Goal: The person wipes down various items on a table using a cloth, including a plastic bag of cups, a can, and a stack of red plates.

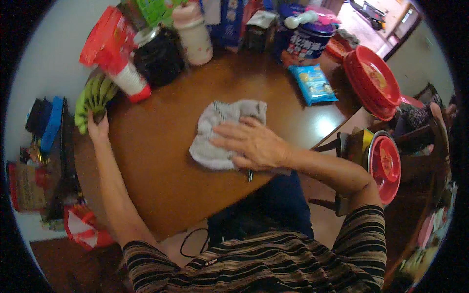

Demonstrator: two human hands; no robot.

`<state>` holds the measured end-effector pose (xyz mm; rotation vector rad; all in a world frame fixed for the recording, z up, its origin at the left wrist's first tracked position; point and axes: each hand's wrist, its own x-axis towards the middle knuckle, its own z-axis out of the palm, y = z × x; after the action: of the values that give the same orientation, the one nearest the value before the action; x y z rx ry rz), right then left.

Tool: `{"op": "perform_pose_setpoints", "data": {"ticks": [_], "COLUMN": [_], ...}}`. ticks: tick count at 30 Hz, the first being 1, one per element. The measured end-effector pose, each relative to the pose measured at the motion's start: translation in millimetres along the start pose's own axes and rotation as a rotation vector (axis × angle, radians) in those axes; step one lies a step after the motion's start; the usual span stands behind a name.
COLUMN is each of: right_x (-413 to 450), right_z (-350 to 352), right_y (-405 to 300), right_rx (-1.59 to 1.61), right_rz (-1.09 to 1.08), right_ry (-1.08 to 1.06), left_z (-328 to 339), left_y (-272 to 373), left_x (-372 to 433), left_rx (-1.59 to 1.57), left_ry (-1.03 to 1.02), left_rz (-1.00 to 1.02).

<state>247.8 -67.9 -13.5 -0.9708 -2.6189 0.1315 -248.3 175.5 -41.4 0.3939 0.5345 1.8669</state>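
My left hand grips the stem end of a bunch of green bananas at the left edge of a brown wooden table. In the middle of the tabletop lies a crumpled light grey cloth. My right hand rests flat on that cloth with its fingers apart and covers its right part. Just beyond the bananas, a red and white packet leans against a black container.
A pale bottle, a dark blue tub and a small dark box line the far side. Near the right edge are a blue snack packet and red plastic trays. A chair holds another red tray.
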Motion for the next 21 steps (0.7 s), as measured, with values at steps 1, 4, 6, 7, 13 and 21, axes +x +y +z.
{"op": "perform_pose_setpoints", "data": {"ticks": [1,4,6,7,13,21], "right_x": [1.6,26.4,44.4,51.8,58.9,-12.4], "right_z": [2.6,13.1,23.6,27.3,33.6,0.8], "right_y": [4.3,22.9,32.0,31.8,22.1,34.0], "right_rx": [0.021,-0.049,-0.036,-0.03,-0.006,0.201], "right_rz": [-0.003,0.013,0.026,0.007,-0.022,0.316], "right_ry": [-0.02,-0.004,0.034,0.034,0.003,0.462], "left_z": [9.8,23.2,33.0,37.3,122.6,139.2], "left_y": [-3.6,18.6,30.5,26.9,-86.4,-188.6], "left_x": [-6.7,-52.5,-73.3,-89.8,-231.9,-295.4], "left_rx": [0.068,0.221,0.125,0.123,1.174,2.092], "left_ry": [0.056,0.029,0.366,0.375,-0.641,-0.985], "left_rz": [-0.078,-0.19,-0.32,-0.302,-0.112,0.35]}}
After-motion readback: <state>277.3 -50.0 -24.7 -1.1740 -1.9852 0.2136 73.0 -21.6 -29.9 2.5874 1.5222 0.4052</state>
